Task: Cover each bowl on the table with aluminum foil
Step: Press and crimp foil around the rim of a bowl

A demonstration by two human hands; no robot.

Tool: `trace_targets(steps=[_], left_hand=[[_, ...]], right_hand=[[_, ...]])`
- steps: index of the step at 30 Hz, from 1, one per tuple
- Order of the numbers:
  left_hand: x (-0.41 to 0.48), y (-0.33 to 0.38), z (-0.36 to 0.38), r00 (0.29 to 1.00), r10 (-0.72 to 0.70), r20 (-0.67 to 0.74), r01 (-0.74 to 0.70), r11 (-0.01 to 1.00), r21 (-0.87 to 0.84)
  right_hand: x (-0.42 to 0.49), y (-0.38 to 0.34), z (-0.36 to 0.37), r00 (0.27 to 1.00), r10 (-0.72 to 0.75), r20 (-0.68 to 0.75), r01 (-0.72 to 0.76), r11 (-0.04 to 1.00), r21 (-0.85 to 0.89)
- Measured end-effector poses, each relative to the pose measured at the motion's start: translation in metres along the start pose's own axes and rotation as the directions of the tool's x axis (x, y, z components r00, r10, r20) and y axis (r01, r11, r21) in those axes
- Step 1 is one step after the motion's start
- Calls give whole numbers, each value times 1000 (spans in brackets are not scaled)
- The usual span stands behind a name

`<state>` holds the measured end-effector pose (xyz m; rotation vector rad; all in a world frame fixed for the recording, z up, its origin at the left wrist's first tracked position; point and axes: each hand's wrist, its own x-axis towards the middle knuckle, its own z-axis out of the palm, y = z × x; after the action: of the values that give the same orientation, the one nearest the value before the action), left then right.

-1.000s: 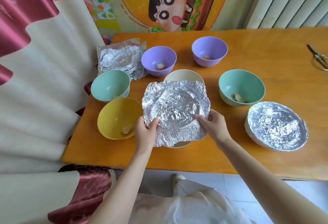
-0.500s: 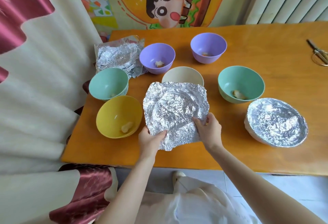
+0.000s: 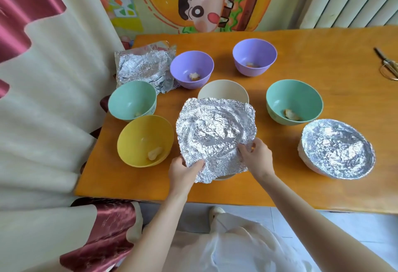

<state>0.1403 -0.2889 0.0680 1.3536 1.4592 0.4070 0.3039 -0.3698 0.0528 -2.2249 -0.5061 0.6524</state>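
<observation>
Two grips pinch crinkled foil sheet (image 3: 215,129): left hand (image 3: 183,171), right hand (image 3: 257,157); round cream bowl (image 3: 224,91) beneath.

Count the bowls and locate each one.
7. Far purple bowl and near purple bowl at the back; left teal bowl and right teal bowl flank the cream bowl, half under held foil; yellow bowl front left; covered bowl front right.

Cannot see most of the cream bowl (image 3: 224,89) under the foil sheet (image 3: 215,133): only the 12 o'clock rim and a 6 o'clock sliver. Cannot see under-sheet fingers of the left hand (image 3: 183,171), nor inside the foil-covered bowl (image 3: 337,148) at 3 o'clock. Cannot see the scissors (image 3: 386,64) whole, cropped at the right edge. Cannot identify the food bit (image 3: 154,153) in the yellow bowl (image 3: 137,133): too small.
</observation>
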Motion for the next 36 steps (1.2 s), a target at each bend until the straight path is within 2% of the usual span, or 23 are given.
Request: trace_targets(steps=[7, 10, 13, 17, 19, 21, 22, 23, 24, 26, 28, 32, 36], left_hand=[[-14, 4, 9, 997, -7, 81, -1, 995, 98], [-19, 4, 15, 996, -5, 94, -8, 990, 141], [-22, 5, 22, 995, 46, 93, -56, 992, 115], [-25, 10, 23, 995, 103, 17, -101, 991, -93], [-24, 16, 21, 999, 48, -8, -48, 943, -329], [-25, 26, 22, 989, -99, 109, 145, 771, -621], [-25, 30, 24, 967, -156, 201, 254, 664, -703], [-28, 35, 26, 943, -188, 276, 333, 602, -726], [-31, 40, 28, 923, -196, 330, 381, 582, -718], [-40, 51, 34, 896, -202, 396, 435, 583, -686], [-45, 56, 40, 888, -239, 392, 455, 581, -675], [-29, 55, 38, 915, -336, 225, 396, 633, -665], [-6, 45, 21, 952, -271, 140, 301, 758, -579]], right_hand=[[-10, 16, -21, 999, -5, 36, 5, 1000, -9], [-14, 19, -28, 1000, -5, 9, 5, 1000, -20], [-16, 22, -32, 998, -21, -66, 21, 1000, 5], [-18, 12, -36, 981, -61, -182, 88, 986, 141], [-21, 5, -37, 972, -70, -224, 123, 965, 232], [-23, -2, -37, 957, -74, -281, 150, 953, 261], [-23, -3, -35, 952, -68, -300, 154, 949, 274], [-24, -5, -33, 951, -53, -306, 146, 946, 288], [-25, -7, -30, 951, -46, -307, 141, 945, 294], [-29, -10, -23, 954, -53, -294, 145, 942, 303], [-34, -10, -16, 963, -71, -260, 153, 938, 312], [-36, 0, -12, 977, -73, -198, 129, 949, 287], [-30, 8, -24, 988, -86, -125, 121, 945, 304]])
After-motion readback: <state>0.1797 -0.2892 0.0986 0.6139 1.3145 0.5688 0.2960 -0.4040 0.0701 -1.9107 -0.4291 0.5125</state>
